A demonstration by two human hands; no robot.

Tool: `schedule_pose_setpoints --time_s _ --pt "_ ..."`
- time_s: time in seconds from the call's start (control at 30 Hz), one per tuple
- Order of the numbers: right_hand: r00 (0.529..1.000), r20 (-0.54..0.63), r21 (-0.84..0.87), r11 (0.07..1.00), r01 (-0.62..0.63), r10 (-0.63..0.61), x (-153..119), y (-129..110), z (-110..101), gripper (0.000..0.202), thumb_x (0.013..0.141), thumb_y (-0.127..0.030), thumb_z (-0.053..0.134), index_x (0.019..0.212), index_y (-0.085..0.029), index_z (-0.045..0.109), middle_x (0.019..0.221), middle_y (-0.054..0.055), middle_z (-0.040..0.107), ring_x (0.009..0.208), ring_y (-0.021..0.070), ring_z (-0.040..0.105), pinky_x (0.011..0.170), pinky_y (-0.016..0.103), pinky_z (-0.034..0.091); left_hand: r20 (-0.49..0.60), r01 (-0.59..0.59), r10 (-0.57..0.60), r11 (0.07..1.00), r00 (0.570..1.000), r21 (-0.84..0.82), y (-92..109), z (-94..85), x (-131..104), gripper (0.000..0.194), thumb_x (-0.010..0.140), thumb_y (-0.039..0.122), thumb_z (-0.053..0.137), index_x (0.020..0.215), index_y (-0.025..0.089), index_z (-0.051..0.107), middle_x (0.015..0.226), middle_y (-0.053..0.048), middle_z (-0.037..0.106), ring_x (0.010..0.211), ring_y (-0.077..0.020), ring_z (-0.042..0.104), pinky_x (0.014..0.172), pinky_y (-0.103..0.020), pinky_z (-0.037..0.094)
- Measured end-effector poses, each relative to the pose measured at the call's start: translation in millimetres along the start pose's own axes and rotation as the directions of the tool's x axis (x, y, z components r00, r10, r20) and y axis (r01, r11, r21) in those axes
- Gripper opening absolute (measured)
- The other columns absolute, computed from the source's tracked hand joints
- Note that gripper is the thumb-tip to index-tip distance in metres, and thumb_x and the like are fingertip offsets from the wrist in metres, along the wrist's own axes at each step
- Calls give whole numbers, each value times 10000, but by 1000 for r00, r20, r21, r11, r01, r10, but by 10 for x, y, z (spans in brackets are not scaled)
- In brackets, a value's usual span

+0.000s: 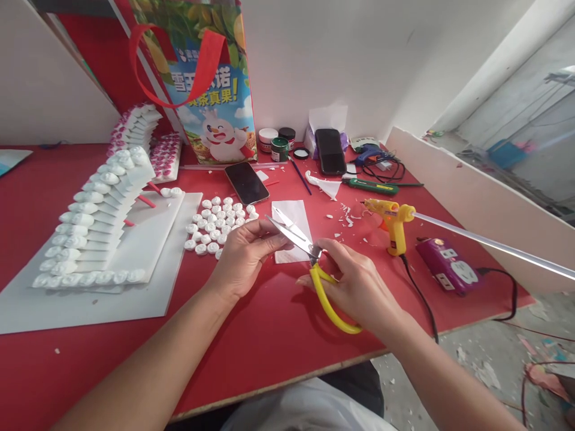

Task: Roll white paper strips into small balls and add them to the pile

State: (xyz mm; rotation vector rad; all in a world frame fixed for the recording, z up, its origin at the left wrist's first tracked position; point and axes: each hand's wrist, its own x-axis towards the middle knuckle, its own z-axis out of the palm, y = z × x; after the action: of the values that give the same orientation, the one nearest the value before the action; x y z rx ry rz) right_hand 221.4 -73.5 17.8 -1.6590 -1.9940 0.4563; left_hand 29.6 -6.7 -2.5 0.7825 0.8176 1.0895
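Note:
In my right hand (354, 275) is a pair of yellow-handled scissors (324, 299), gripped around the pivot and handles. Its blades point up and left, toward my left hand (245, 254). The left thumb and fingers are pinched together beside the blades; what lies between them is hidden or too small to name. Under the blades lies a white sheet of paper (294, 218). Many small white rosettes (215, 221) sit in a group just left of the paper, partly behind my left hand.
At left, a curved white rosette-edged model (101, 209) rests on white boards (148, 299). A yellow glue gun (393, 224) with a long clear stick stands right, near a purple power box (449, 266). Phones (247, 182), paint jars (279, 149) and a gift bag (220, 120) are behind.

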Motion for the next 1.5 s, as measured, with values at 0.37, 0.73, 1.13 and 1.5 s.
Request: schedule_pose_setpoints --time_s 0.37,0.73,1.13,1.5 --pt "980 60 279 940 -197 188 -63 76 -75 411 930 -572 617 1136 -228 523 646 -83 399 553 116 376 507 237 343 42 90 -86 990 995 -105 22 -1 -5 298 602 206 960 829 160 771 834 -36 784 736 -166 751 812 -325 618" --pt "999 27 -60 998 19 -18 -59 38 -53 687 814 -750 670 1202 -204 523 981 66 625 790 217 625 705 338 515 56 35 -29 994 998 -106 17 -24 -20 225 640 149 927 806 162 777 849 -13 755 753 -128 718 774 -251 599" --pt "999 3 -133 990 49 -49 -80 38 -36 708 841 -786 594 1198 -176 563 911 61 624 731 213 611 640 317 473 33 4 -1 997 999 -76 1 0 -11 210 669 172 907 840 162 787 807 -10 742 749 -123 700 778 -239 576" --pt "993 -62 -139 986 91 -100 -63 39 -4 471 935 -604 618 1143 -181 618 856 46 617 660 185 592 590 280 441 23 -47 50 993 998 -109 -13 -4 -11 186 685 115 881 822 156 762 851 -12 762 775 -125 719 785 -237 588"
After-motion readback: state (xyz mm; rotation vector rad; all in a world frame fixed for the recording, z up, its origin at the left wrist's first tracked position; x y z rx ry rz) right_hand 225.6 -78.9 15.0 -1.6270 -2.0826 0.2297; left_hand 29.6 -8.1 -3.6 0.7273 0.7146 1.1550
